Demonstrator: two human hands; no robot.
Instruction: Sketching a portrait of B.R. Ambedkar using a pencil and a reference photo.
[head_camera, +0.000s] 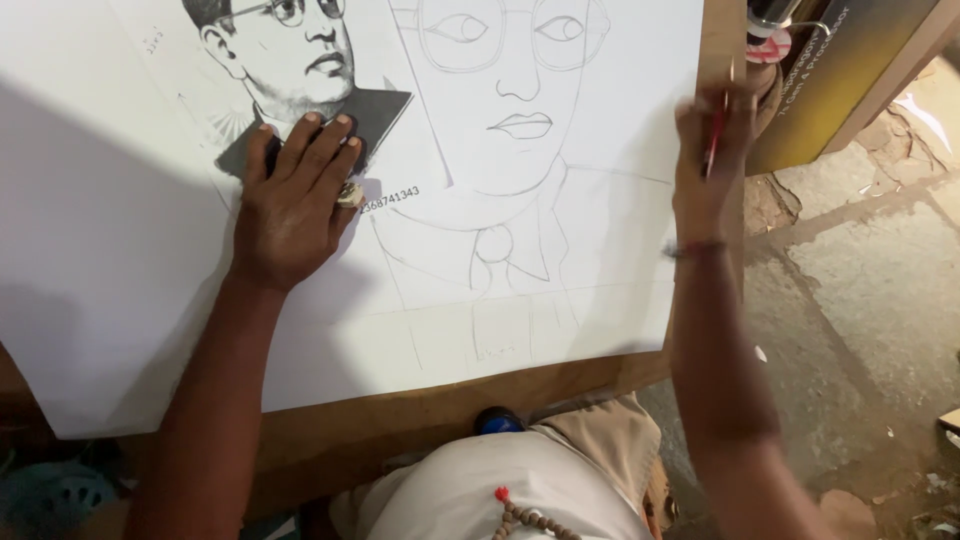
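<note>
My left hand (295, 190) lies flat, fingers together, on a printed black-and-white portrait photo (290, 70) that rests on a large white drawing sheet (100, 250). A small pale lump, maybe an eraser, (350, 195) sits under its little finger. To the right on the sheet is a pencil outline of a face with glasses, collar and tie (510, 150). My right hand (708, 165) is at the sheet's right edge, closed around a thin red pencil (716, 135) that points up.
The sheet lies on a wooden board (400, 420) over my lap. A yellow-and-dark box (840, 70) stands at the upper right. A stone-slab floor (860, 290) with bits of litter lies to the right. A bead string (525, 515) hangs on my shirt.
</note>
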